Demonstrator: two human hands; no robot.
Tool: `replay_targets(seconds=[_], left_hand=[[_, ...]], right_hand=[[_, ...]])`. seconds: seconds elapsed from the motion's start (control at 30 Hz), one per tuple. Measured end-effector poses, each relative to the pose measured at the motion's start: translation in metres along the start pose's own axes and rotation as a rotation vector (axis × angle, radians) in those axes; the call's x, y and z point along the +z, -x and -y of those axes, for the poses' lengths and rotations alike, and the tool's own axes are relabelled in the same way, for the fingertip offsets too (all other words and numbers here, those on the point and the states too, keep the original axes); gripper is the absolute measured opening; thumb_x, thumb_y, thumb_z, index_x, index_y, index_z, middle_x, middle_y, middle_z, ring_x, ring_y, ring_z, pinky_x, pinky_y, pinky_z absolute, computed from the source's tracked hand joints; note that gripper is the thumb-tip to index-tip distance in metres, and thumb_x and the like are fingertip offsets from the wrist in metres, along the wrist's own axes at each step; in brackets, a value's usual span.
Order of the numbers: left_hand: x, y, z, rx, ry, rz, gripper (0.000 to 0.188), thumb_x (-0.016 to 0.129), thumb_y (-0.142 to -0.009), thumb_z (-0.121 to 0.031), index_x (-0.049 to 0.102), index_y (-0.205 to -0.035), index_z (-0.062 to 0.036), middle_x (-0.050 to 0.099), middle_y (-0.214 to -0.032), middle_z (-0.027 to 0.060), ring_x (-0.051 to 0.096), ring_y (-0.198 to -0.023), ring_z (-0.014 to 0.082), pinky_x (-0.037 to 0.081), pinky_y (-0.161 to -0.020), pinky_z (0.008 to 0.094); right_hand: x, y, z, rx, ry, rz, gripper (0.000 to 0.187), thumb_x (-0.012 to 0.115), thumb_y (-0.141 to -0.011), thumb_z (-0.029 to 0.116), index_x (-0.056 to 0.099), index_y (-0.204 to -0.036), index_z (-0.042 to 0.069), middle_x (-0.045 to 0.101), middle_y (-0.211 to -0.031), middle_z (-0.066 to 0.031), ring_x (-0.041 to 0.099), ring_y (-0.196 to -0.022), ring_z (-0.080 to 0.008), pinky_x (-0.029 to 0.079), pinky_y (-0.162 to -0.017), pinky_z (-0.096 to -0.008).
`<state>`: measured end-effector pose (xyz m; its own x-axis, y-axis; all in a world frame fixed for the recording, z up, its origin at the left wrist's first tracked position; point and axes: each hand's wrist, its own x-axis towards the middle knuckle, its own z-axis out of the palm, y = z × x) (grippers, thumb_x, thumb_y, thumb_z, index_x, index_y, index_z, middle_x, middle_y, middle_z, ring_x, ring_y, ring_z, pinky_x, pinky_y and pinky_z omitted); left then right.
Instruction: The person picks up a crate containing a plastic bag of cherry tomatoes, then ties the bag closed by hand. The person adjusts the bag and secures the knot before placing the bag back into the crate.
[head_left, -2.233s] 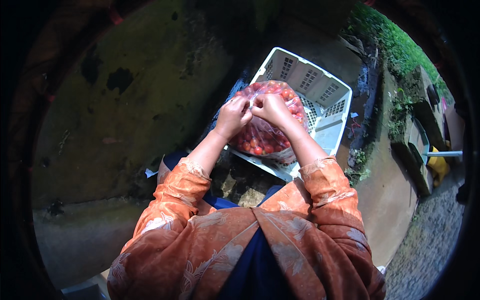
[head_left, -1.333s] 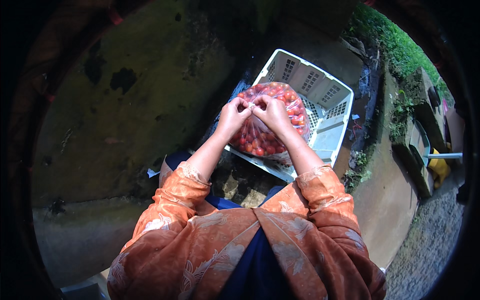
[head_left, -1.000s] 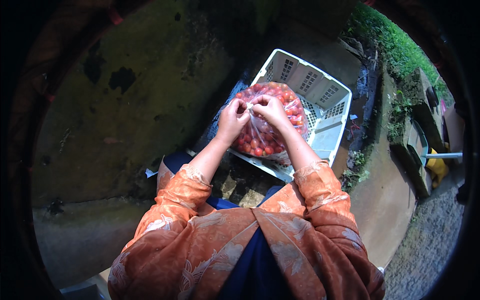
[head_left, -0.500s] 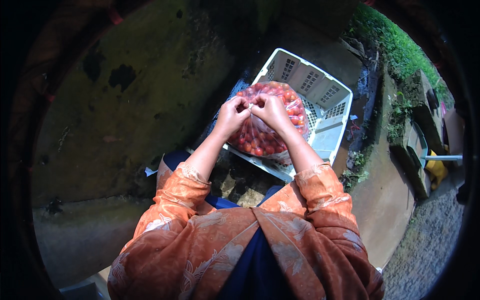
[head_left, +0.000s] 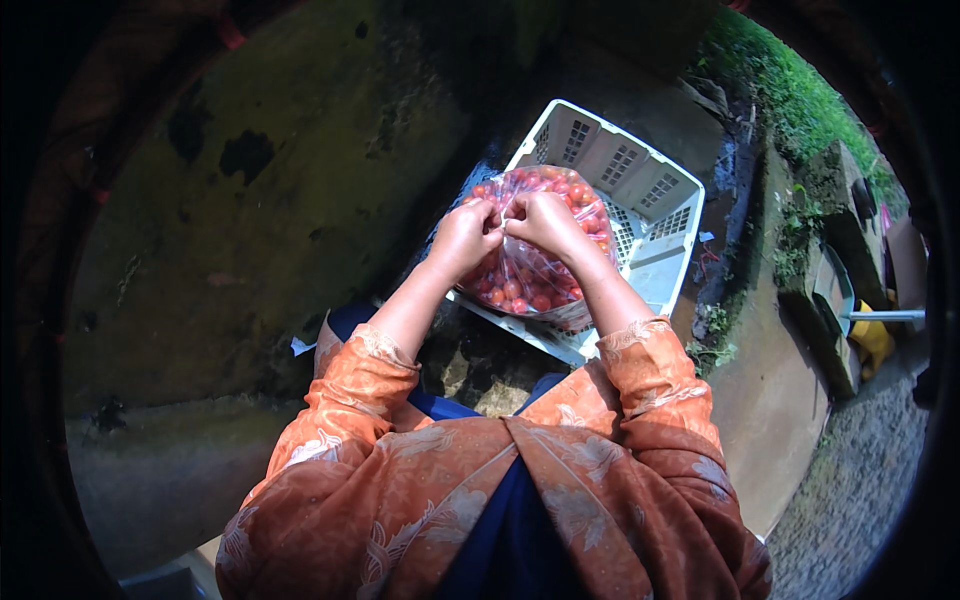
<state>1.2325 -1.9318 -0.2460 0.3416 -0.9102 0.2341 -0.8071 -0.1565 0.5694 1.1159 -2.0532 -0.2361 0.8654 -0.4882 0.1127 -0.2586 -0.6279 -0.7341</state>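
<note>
A clear plastic bag [head_left: 530,272] full of small round red fruits, which look like tomatoes, rests in a white slatted plastic crate [head_left: 652,285]. Over the top of the bag, my left hand [head_left: 465,238] is closed, thumb and fingers pinching the gathered plastic. Close beside it, my right hand [head_left: 545,226] pinches the same gathered part from the other side. The fingertips of both hands nearly meet, and they partly cover the bag's mouth. Whether a tie is there is too small to tell.
The crate sits tilted on dark, wet concrete, its right end holding no fruit. Further right run a mossy concrete edge [head_left: 765,270] and green plants [head_left: 790,85]. A yellow object [head_left: 873,340] and a pale pole [head_left: 885,316] lie beyond. A white scrap [head_left: 300,346] is at left.
Both hands stay at the bag's top, with the fingers shifted slightly and my right wrist moved a little to the right. The bag and crate have hardly moved.
</note>
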Motion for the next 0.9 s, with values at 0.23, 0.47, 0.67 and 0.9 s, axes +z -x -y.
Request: replay_targets(seconds=[0.23, 0.47, 0.67, 0.9], left_hand=[[0.004, 0.000, 0.008, -0.222, 0.603, 0.063, 0.016, 0.065, -0.070, -0.008, 0.054, -0.079, -0.0010, 0.055, -0.072, 0.0054, 0.052, -0.067, 0.0096, 0.046, -0.063, 0.0263], [0.003, -0.003, 0.003, 0.249, -0.260, -0.087, 0.018, 0.063, -0.067, -0.010, 0.056, -0.082, -0.0008, 0.058, -0.075, 0.0119, 0.058, -0.072, 0.0275, 0.048, -0.068, 0.0341], [0.004, 0.001, 0.003, 0.018, 0.439, -0.113, 0.013, 0.066, -0.070, -0.007, 0.059, -0.079, 0.0007, 0.058, -0.077, 0.0094, 0.058, -0.076, 0.0190, 0.047, -0.070, 0.0276], [-0.001, 0.000, 0.001, 0.028, -0.100, 0.090, 0.014, 0.062, -0.069, -0.015, 0.057, -0.074, -0.0031, 0.058, -0.073, 0.0134, 0.057, -0.072, 0.0305, 0.048, -0.064, 0.0372]], right_hand=[[0.000, -0.003, -0.004, 0.066, -0.088, -0.067, 0.025, 0.068, -0.064, 0.021, 0.064, -0.073, -0.001, 0.063, -0.069, -0.0192, 0.064, -0.067, -0.0294, 0.050, -0.064, -0.0365], [0.009, 0.004, -0.005, -0.053, 0.097, -0.047, 0.023, 0.066, -0.067, 0.018, 0.064, -0.078, -0.002, 0.064, -0.071, -0.0173, 0.065, -0.067, -0.0245, 0.050, -0.065, -0.0332], [-0.001, -0.003, -0.008, 0.143, -0.303, -0.035, 0.024, 0.068, -0.065, 0.020, 0.065, -0.076, -0.001, 0.064, -0.067, -0.0155, 0.065, -0.064, -0.0240, 0.050, -0.061, -0.0336], [0.006, 0.007, -0.001, -0.096, 0.035, -0.066, 0.019, 0.062, -0.067, 0.015, 0.062, -0.075, -0.002, 0.062, -0.071, -0.0206, 0.063, -0.066, -0.0326, 0.050, -0.062, -0.0374]])
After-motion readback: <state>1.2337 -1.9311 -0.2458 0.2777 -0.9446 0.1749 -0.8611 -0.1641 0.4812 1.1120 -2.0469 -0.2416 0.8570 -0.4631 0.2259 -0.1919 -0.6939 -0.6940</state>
